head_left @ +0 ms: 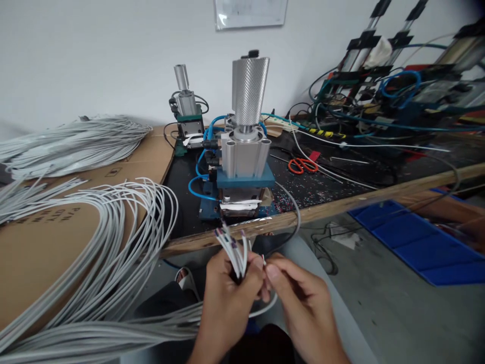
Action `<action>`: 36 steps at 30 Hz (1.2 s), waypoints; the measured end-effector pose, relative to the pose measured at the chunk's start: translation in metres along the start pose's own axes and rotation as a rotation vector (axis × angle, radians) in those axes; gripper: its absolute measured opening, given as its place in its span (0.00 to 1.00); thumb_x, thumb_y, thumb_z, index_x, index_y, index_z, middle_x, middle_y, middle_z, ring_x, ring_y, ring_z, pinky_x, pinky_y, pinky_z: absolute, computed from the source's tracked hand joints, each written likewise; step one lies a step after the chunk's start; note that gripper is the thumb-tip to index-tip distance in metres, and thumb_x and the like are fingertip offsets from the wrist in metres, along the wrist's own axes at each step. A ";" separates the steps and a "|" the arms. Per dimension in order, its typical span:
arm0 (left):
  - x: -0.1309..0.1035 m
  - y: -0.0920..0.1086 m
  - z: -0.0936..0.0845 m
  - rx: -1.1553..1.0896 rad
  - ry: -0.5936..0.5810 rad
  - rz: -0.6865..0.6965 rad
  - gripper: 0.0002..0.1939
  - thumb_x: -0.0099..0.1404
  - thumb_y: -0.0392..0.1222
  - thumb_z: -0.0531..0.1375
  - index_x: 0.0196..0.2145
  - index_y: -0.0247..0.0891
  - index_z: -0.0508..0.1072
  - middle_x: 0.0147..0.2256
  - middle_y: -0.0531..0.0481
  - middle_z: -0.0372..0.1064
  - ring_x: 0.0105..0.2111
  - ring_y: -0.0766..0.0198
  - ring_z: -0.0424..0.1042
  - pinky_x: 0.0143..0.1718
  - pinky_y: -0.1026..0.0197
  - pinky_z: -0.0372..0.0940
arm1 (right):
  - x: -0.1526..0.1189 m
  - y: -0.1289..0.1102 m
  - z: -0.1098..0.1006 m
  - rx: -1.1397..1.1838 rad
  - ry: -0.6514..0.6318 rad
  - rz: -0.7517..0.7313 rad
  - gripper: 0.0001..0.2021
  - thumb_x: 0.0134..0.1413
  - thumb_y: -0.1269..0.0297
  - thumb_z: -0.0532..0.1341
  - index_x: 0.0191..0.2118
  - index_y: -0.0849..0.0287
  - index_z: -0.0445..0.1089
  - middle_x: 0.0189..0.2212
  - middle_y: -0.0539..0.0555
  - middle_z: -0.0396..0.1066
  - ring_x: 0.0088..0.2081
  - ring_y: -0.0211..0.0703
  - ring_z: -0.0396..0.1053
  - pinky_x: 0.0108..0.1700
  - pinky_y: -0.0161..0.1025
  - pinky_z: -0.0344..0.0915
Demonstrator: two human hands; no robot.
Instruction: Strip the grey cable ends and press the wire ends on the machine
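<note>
My left hand is closed around a bunch of white cables, whose ends stick up above the fingers and show small coloured wire tips. Beside it, my right hand pinches the end of a single cable at the left thumb tip. That cable loops down below the hands. More of the grey-white cables run off to the lower left. Just beyond the hands stands a silver press with a knurled cylinder on a blue base, at the table's edge.
Cable bundles lie on cardboard at the left. A smaller press stands behind. Orange-handled scissors and loose cables lie on the black tabletop. Further machines are at the back right, a blue panel below.
</note>
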State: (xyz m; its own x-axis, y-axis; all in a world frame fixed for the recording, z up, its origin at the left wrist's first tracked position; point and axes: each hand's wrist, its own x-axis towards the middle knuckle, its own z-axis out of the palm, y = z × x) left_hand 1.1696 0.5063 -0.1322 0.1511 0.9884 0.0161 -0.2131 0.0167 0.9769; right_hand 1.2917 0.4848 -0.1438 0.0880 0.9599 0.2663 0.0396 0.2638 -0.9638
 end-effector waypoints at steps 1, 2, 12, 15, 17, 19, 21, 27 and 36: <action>-0.002 -0.001 0.001 -0.058 0.042 -0.007 0.13 0.67 0.46 0.62 0.27 0.37 0.71 0.18 0.56 0.65 0.18 0.69 0.64 0.22 0.67 0.61 | -0.004 0.001 0.010 0.043 0.042 0.019 0.17 0.67 0.59 0.59 0.27 0.58 0.72 0.21 0.48 0.68 0.23 0.37 0.67 0.27 0.31 0.64; -0.003 -0.003 0.001 -0.104 0.074 -0.015 0.14 0.66 0.48 0.64 0.28 0.37 0.71 0.17 0.57 0.64 0.17 0.70 0.62 0.20 0.68 0.60 | -0.006 0.001 0.018 0.078 0.066 0.030 0.17 0.67 0.58 0.59 0.27 0.58 0.72 0.21 0.47 0.67 0.23 0.37 0.67 0.27 0.31 0.64; -0.005 -0.001 0.002 -0.264 0.160 -0.028 0.19 0.58 0.55 0.70 0.29 0.35 0.75 0.16 0.59 0.60 0.16 0.74 0.59 0.19 0.72 0.58 | -0.005 0.000 0.027 0.120 0.090 0.028 0.14 0.68 0.60 0.59 0.31 0.57 0.75 0.23 0.49 0.71 0.25 0.37 0.68 0.28 0.30 0.65; -0.007 0.004 0.007 -0.306 0.210 -0.063 0.21 0.54 0.56 0.73 0.28 0.35 0.74 0.15 0.61 0.58 0.16 0.75 0.58 0.19 0.73 0.58 | -0.006 0.000 0.027 0.116 0.094 0.013 0.14 0.68 0.60 0.60 0.31 0.56 0.76 0.23 0.49 0.71 0.25 0.36 0.68 0.27 0.29 0.65; -0.008 0.005 0.009 -0.311 0.238 -0.079 0.22 0.52 0.56 0.74 0.28 0.35 0.74 0.15 0.61 0.60 0.16 0.75 0.59 0.19 0.73 0.58 | -0.006 0.000 0.028 0.114 0.098 0.002 0.14 0.68 0.60 0.60 0.31 0.56 0.76 0.22 0.48 0.71 0.24 0.36 0.68 0.27 0.29 0.66; -0.008 0.006 0.010 -0.297 0.265 -0.075 0.23 0.51 0.57 0.74 0.27 0.34 0.74 0.16 0.60 0.62 0.16 0.75 0.60 0.19 0.73 0.58 | -0.006 -0.001 0.029 0.119 0.109 0.002 0.13 0.67 0.60 0.60 0.31 0.55 0.77 0.22 0.48 0.71 0.24 0.35 0.68 0.27 0.28 0.66; -0.007 0.006 0.011 -0.281 0.277 -0.058 0.23 0.51 0.57 0.74 0.27 0.34 0.74 0.16 0.59 0.64 0.16 0.75 0.60 0.19 0.73 0.57 | -0.006 -0.003 0.031 0.140 0.144 0.027 0.12 0.66 0.59 0.61 0.31 0.55 0.77 0.22 0.48 0.71 0.24 0.36 0.67 0.27 0.28 0.65; -0.006 0.005 0.009 -0.295 0.250 -0.072 0.22 0.52 0.57 0.73 0.29 0.34 0.74 0.16 0.59 0.63 0.16 0.76 0.60 0.19 0.74 0.57 | -0.006 -0.004 0.035 0.170 0.187 0.072 0.12 0.64 0.57 0.63 0.31 0.54 0.78 0.21 0.47 0.69 0.24 0.36 0.65 0.27 0.29 0.63; 0.001 -0.009 -0.007 -0.296 0.059 0.012 0.16 0.62 0.52 0.69 0.31 0.36 0.73 0.18 0.58 0.65 0.16 0.74 0.61 0.20 0.71 0.61 | 0.010 0.004 -0.008 0.122 -0.280 0.062 0.16 0.68 0.53 0.58 0.32 0.56 0.75 0.26 0.50 0.71 0.29 0.39 0.69 0.33 0.34 0.64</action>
State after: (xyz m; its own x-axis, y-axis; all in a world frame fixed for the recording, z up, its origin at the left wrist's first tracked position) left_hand 1.1646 0.5087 -0.1430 0.0923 0.9957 0.0064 -0.4881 0.0396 0.8719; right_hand 1.3003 0.4946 -0.1454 -0.1914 0.9591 0.2086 -0.0783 0.1969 -0.9773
